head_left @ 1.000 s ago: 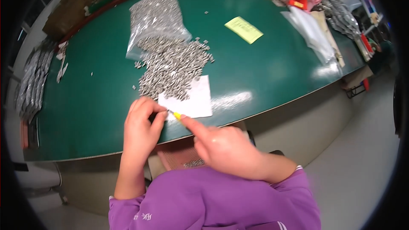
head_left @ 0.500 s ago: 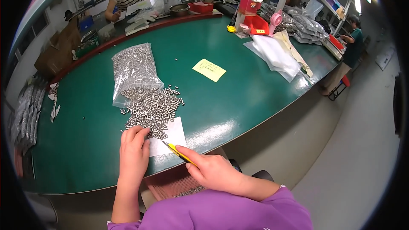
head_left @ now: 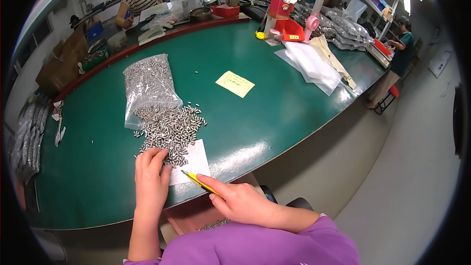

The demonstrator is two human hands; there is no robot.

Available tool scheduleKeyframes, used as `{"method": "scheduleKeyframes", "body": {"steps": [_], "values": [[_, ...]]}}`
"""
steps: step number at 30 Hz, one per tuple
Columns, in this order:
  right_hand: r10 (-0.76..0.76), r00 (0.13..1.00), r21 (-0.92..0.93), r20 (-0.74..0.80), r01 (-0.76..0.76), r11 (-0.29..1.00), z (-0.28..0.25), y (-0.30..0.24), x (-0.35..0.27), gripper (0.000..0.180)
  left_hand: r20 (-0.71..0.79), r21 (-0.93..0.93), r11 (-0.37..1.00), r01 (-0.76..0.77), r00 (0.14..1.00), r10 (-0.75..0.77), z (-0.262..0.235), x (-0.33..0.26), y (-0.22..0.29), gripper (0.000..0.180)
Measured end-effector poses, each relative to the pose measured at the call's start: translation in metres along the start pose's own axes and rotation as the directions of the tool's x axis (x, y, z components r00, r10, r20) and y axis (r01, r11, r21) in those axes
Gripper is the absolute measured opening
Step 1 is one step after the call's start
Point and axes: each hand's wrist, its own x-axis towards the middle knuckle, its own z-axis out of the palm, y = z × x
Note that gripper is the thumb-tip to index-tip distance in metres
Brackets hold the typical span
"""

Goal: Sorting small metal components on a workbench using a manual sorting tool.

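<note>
A heap of small silvery metal pins spills from a clear plastic bag full of the same pins. It runs onto a white paper sheet near the table's front edge. At the heap's near left side is my left hand, its fingers curled and drawn together among the pins. Whatever they pinch is hidden. My right hand is wrapped round a yellow-and-black utility knife. Its narrow metal tip points at the near pins, over the white sheet.
A yellow written note lies on the green table. White plastic sheets, a red bin and a pink fan stand far right. Below the edge is a pink basket with pins. Other people work beyond.
The whole view has shifted slightly, so the table's things sit a little lower and further left. Both hands keep nearly the same pose by the heap; the right still grips the knife.
</note>
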Motion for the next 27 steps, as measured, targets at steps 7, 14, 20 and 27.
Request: {"method": "scheduleKeyframes", "body": {"steps": [7, 14, 20, 27], "values": [[0.019, 1.0, -0.039, 0.012, -0.019, 0.999, 0.002, 0.0, -0.002, 0.061, 0.064, -0.09, 0.996, -0.003, 0.998, 0.008, -0.002, -0.007, -0.003, 0.033], [-0.02, 1.0, -0.047, -0.004, 0.019, 0.999, 0.004, 0.004, -0.008, 0.061, -0.041, -0.017, 0.993, 0.113, 0.993, -0.114, -0.01, -0.016, -0.011, 0.04], [-0.059, 0.998, -0.094, -0.017, 0.058, 0.994, 0.007, 0.006, -0.009, 0.059, 0.043, -0.119, 0.956, 0.267, 0.964, -0.263, -0.01, -0.018, -0.034, 0.04], [-0.074, 0.997, -0.102, -0.026, 0.071, 0.992, 0.006, 0.003, -0.01, 0.057, 0.007, -0.212, 0.954, 0.211, 0.977, -0.215, -0.003, -0.012, -0.03, 0.028]]}}
